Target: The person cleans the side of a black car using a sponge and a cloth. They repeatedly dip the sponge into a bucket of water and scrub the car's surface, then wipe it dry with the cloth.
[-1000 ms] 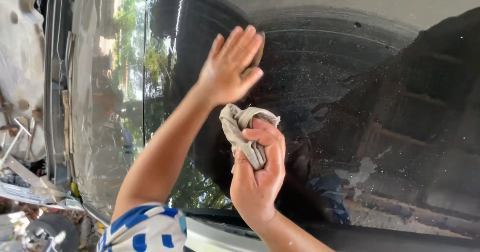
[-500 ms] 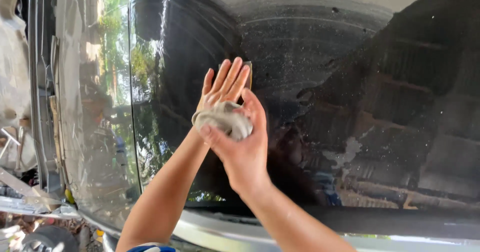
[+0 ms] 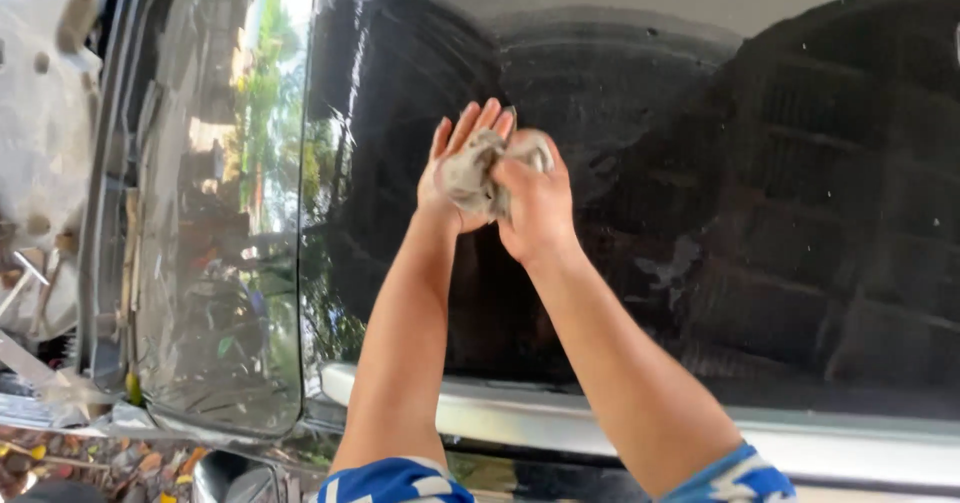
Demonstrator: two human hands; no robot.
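My left hand lies flat, fingers up, against a glossy black car panel, pressing a small tan pad whose edge just shows past the fingertips. My right hand is closed on a crumpled grey rag and holds it against the back of my left hand. Both forearms reach up from the bottom of the view, with blue-and-white sleeves at the edge. The panel is wet and speckled with droplets and curved wipe marks.
A silver trim strip runs along the panel's lower edge. To the left, a reflective pane mirrors trees. Beyond it are a white car part and leaf-littered ground at the lower left.
My right hand has risen with the rag from below my left wrist up onto my left hand. My left hand has slid lower on the panel.
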